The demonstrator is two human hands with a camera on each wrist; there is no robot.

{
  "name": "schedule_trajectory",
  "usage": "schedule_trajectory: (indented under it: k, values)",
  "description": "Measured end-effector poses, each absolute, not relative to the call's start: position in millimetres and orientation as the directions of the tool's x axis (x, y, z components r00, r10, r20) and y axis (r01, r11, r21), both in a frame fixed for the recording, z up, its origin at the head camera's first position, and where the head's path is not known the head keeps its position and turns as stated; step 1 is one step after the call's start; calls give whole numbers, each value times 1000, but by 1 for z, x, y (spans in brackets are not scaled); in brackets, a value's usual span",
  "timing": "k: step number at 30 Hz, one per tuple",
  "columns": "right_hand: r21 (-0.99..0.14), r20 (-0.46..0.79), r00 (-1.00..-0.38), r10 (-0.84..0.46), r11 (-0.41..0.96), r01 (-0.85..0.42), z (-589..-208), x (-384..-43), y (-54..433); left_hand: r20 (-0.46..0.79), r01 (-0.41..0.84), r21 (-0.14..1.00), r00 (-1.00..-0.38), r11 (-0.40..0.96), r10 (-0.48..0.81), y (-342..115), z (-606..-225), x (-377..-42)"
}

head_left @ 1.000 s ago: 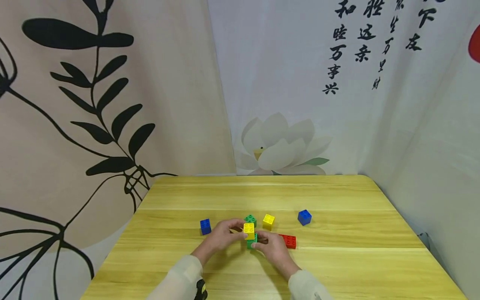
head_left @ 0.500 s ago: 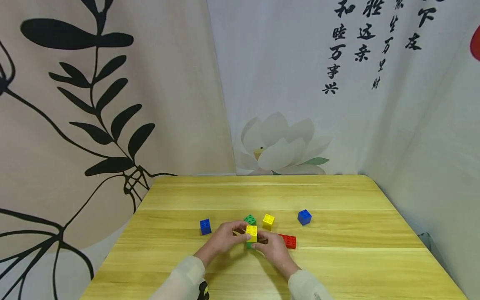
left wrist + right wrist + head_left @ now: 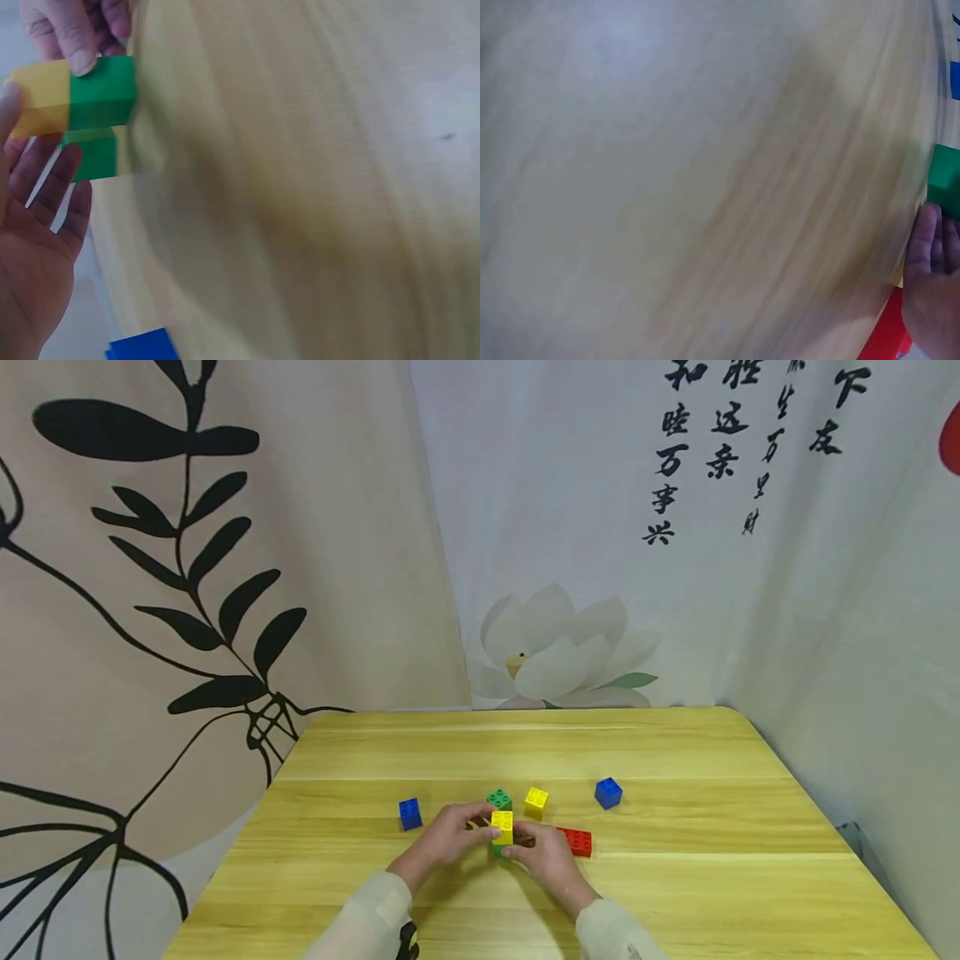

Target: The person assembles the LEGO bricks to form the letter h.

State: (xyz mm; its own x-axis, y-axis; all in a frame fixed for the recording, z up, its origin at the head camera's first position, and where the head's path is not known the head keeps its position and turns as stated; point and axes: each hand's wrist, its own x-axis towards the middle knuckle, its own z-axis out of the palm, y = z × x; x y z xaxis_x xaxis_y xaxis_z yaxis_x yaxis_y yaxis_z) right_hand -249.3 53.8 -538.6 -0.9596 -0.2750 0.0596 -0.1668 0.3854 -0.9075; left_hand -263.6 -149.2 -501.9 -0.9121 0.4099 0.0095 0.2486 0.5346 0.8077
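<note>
A yellow toy brick (image 3: 502, 820) sits on top of a green brick (image 3: 103, 94) in front of me. My left hand (image 3: 453, 837) pinches the yellow brick between thumb and fingers. From the other side my right hand (image 3: 552, 862) grips the green brick, its thumb across the near face. In the left wrist view the two bricks meet face to face with no visible gap. Just behind them stands another green brick (image 3: 499, 798), partly covered. A red brick (image 3: 577, 842) lies beside my right hand, its left end hidden by that hand.
Behind the hands, a second yellow brick (image 3: 536, 803) stands on the wooden table (image 3: 675, 902). One blue brick (image 3: 410, 813) is to the left of my left hand, another blue brick (image 3: 608, 793) farther back on the right. A printed curtain (image 3: 360, 568) hangs behind the table.
My left hand has moved the yellow brick slightly right and toward me, so it now covers more of the green brick. The right hand and the loose bricks have stayed put.
</note>
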Motion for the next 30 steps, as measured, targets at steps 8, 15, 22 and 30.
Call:
schedule_trajectory:
  k: [8,15,22,30]
  values:
    - [-899,50,-959,-279,406,-165,-539,-249,54,20,244,808,-921,536,389,-148,-509,-260]
    - [-901,57,-958,-282,399,-171,-540,-249,52,24,240,808,-926,538,377,-148,-509,-258]
    - [-897,82,-959,-271,399,-190,-543,-248,51,39,267,792,-920,549,391,-147,-509,-257]
    - [-885,101,-954,-281,412,-215,-538,-246,51,24,255,797,-919,548,393,-146,-505,-259]
